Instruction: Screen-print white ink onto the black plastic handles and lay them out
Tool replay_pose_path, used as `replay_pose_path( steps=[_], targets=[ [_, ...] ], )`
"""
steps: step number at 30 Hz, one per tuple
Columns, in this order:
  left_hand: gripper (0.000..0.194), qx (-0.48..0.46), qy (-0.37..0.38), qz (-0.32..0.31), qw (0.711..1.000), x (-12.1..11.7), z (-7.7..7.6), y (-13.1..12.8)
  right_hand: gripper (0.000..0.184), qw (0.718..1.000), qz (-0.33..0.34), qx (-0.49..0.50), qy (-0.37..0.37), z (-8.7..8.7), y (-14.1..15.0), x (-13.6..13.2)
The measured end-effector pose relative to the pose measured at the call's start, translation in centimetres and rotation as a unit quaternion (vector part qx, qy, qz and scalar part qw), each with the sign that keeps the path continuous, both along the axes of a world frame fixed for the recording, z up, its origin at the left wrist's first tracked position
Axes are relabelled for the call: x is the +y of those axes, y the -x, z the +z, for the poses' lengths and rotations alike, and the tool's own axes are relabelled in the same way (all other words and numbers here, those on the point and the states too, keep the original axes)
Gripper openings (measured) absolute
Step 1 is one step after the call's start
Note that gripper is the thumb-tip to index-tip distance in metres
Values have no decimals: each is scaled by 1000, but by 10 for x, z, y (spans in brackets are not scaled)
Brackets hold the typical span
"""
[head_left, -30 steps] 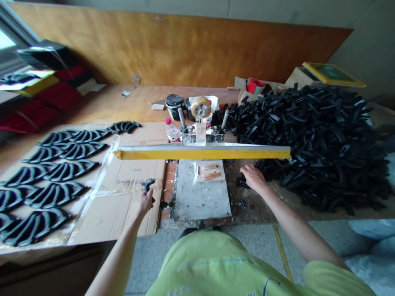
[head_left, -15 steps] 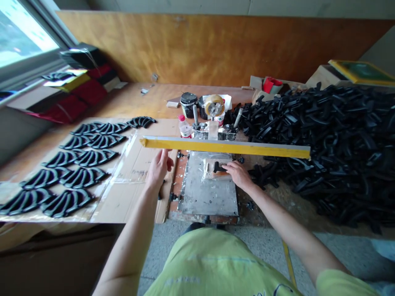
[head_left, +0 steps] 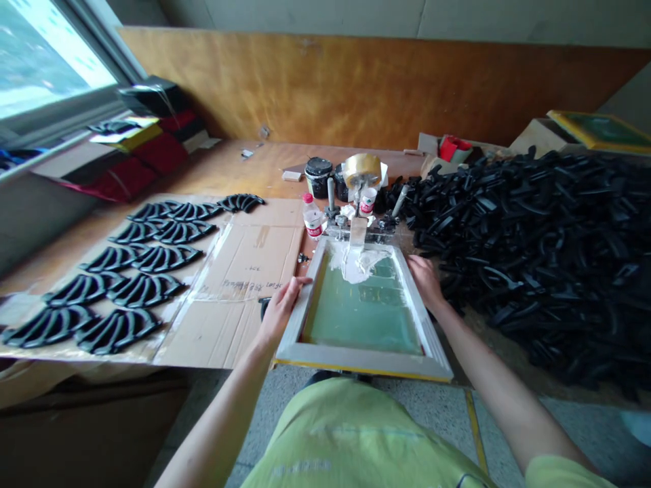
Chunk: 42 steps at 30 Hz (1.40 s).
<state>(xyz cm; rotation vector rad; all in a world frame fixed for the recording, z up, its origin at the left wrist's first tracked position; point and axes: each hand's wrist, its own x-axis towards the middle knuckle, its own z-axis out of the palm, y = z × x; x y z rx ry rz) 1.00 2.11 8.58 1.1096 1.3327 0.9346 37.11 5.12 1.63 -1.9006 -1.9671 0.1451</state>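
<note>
The framed screen (head_left: pixel 361 318) reaches the tabletop's (head_left: pixel 234 169) near edge, side bars running near to far, long axis unclear. The left hand (head_left: pixel 285 301) partly hides a black piece (head_left: pixel 263 308). It and the right hand (head_left: pixel 426 276), apart, touch opposite bars; I cannot tell whether they grip. White smears (head_left: pixel 352 269) mask the screen's far end.

The silkscreen frame (head_left: pixel 363 364) hides what lies beneath; the handwriting (head_left: pixel 254 285) is illegibly small; the right edge crops the black plastic parts (head_left: pixel 529 237).
</note>
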Motion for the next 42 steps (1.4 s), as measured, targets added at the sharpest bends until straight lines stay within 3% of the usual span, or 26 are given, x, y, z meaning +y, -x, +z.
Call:
replay_pose_path(
  steps=[2, 5, 8, 12, 15, 19, 22, 25, 29, 32, 35, 37, 39, 42],
  targets=[
    [60, 8, 38, -18, 999, -9, -27, 4, 41, 998, -23, 20, -48, 16, 6, 19],
    [72, 27, 49, -22, 998, -12, -64, 4, 49, 992, 56, 32, -112, 38, 47, 55],
    [70, 56, 48, -4, 997, -11, -84, 2, 40, 991, 127, -14, -51, 46, 93, 81],
    [63, 63, 58, 10, 996, -10, -88, 3, 14, 983, 162, -71, 46, 33, 113, 72],
    [58, 59, 64, 21, 996, -12, -90, 3, 19, 963, 259, -72, 27, 25, 100, 42],
    [55, 53, 65, 32, 996, -13, -90, 1, 23, 921, 384, -46, 38, 32, 81, 24],
    [55, 47, 63, 36, 996, -14, -88, 1, 17, 933, 355, -37, 50, 35, 83, 29],
    [57, 44, 58, 31, 997, -14, -86, 2, 23, 951, 308, -34, -6, 25, 89, 22],
    [59, 38, 54, 24, 998, -14, -86, 2, 22, 941, 336, -15, -25, 16, 88, 7],
    [64, 26, 58, 9, 998, -15, -77, 3, 16, 960, 280, 14, -19, 29, 91, 28],
    [68, -9, 62, -21, 998, -16, -53, 6, 44, 981, 193, 26, -17, 50, 93, 70],
    [61, -31, 58, -23, 998, -15, -28, 8, 55, 990, 141, 26, -11, 61, 81, 94],
    [49, -35, 36, -10, 999, -10, -3, 6, 49, 996, 81, 41, -18, 64, 57, 104],
    [47, -63, -40, 24, 997, 9, 32, -3, 29, 996, -49, 73, -20, 53, 15, 92]
  ],
)
